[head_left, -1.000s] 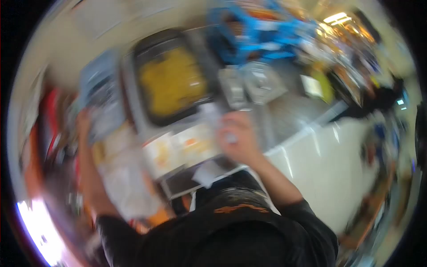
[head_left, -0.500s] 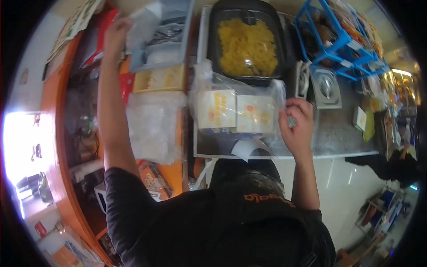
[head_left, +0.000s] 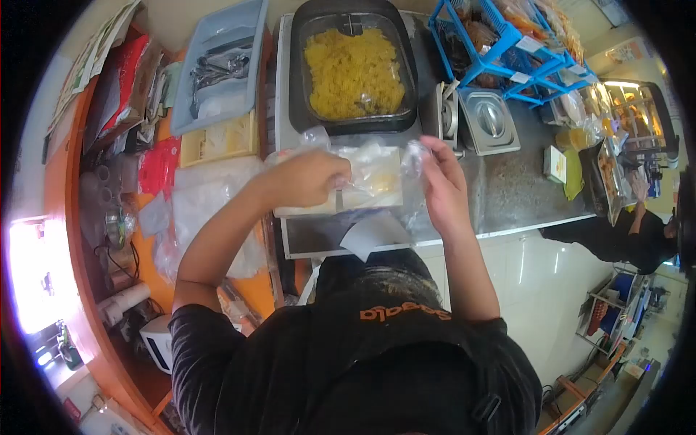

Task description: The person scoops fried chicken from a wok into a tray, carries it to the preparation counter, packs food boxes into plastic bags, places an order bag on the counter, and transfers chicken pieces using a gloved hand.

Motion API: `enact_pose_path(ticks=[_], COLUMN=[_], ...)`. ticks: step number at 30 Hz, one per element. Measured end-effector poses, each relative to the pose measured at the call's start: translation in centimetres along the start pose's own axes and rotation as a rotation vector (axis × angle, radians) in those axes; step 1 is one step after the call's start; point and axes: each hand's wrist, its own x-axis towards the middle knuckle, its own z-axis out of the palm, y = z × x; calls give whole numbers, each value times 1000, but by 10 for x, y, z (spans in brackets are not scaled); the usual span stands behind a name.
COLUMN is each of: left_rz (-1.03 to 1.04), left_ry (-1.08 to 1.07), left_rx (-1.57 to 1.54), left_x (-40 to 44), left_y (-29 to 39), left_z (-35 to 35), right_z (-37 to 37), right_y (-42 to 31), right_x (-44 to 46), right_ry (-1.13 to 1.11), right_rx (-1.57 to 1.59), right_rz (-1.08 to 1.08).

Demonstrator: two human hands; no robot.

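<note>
A clear plastic bag (head_left: 415, 161) lies over pale boxes (head_left: 388, 194) with yellow print at the counter's front. My right hand (head_left: 445, 185) pinches the bag's right edge between thumb and fingers. Above the left part of the bag, my left hand (head_left: 308, 179) is closed, knuckles up. A small dark strip shows just under its fingers; what it grips is hidden. A loose white paper sheet (head_left: 371, 233) hangs at the counter edge below the boxes.
Behind stands a black pan (head_left: 296, 101) of yellow food under a clear cover. To its right are a lidded steel container (head_left: 491, 123) and a blue rack (head_left: 500, 61). On the left sit a grey-blue cutlery tray (head_left: 186, 80) and stacked plastic bags (head_left: 210, 196). Another person (head_left: 616, 238) works at far right.
My left hand has come from the far-left shelf, near the red package, to over the bag and boxes. My right hand stays at the bag's right edge. The view has shifted.
</note>
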Motion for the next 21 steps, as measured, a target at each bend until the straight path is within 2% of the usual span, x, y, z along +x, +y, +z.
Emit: enact_pose_path(ticks=[2, 3, 5, 6, 9, 12, 15, 18, 21], left_rz=[202, 308, 239, 205, 128, -328, -339, 313, 74], left_ry=[175, 271, 206, 170, 342, 496, 635, 799, 472], left_rx=[-163, -236, -226, -224, 184, 408, 500, 735, 501], left_x=[1, 3, 1, 2, 23, 42, 58, 66, 60], left_y=[9, 14, 20, 23, -4, 8, -2, 2, 8], left_z=[-5, -9, -7, -4, 23, 22, 27, 55, 67], right_z=[0, -2, -2, -2, 5, 4, -6, -15, -18], right_y=[2, 3, 1, 0, -5, -14, -17, -19, -15], right_x=[3, 6, 12, 13, 5, -5, -7, -3, 2], right_ry=[-89, -28, 99, 81, -14, -137, -174, -178, -190], right_rx=[-216, -150, -18, 28, 111, 87, 92, 119, 117], right_rz=[-97, -80, -50, -72, -108, -132, -137, -78, -77])
